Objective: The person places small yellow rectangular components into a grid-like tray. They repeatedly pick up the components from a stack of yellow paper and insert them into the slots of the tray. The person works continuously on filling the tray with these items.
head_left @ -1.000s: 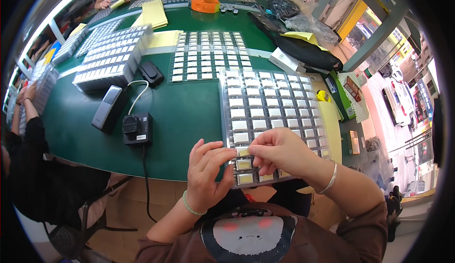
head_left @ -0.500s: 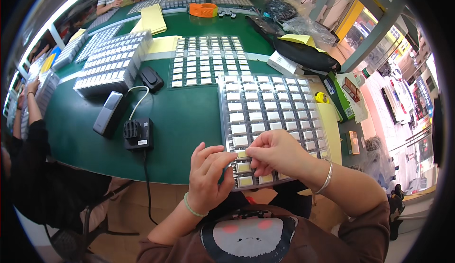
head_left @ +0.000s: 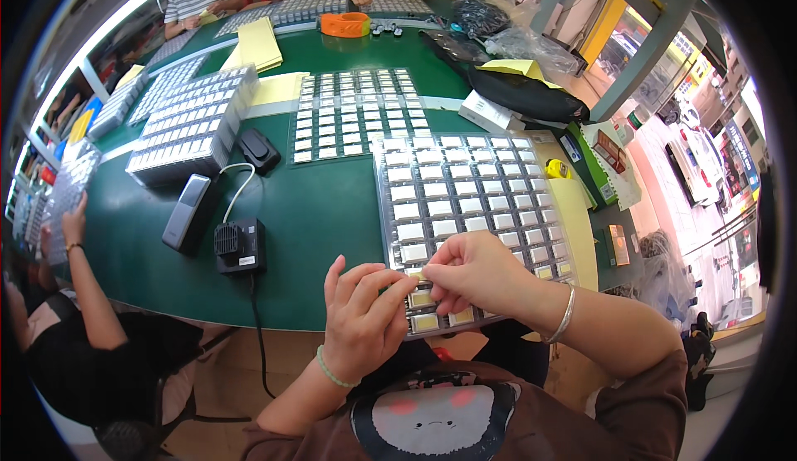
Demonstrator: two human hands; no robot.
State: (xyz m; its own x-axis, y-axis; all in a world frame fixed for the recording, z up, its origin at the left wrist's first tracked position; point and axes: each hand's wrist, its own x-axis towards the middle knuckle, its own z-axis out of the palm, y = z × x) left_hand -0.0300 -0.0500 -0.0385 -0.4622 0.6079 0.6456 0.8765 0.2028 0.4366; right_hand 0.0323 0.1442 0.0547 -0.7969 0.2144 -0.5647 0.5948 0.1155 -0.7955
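In front of me lies a clear plastic tray [head_left: 387,230] with rows of small white rectangular blocks [head_left: 446,228]. Several pieces near its front left corner have pale yellow tops, one yellow-topped piece [head_left: 425,323] right at the corner. My right hand [head_left: 486,274] is over the front left part of the tray, thumb and forefinger pinched at a row's left end; whatever they pinch is too small and covered to make out. My left hand [head_left: 361,320] is at the tray's left edge, fingers loosely spread and forefinger tip close to the right fingertips. I see nothing held in it.
Left of the tray are a power bank [head_left: 188,212], a black box with a cable [head_left: 239,245] and a small black case [head_left: 260,151]. Behind stand a stack of filled trays [head_left: 158,166] and another filled tray [head_left: 357,147]. Co-workers sit left and across.
My hands stay at the same row, the right hand still pinching. The view has shifted slightly. The co-worker on the left has moved an arm and now holds a tilted tray.
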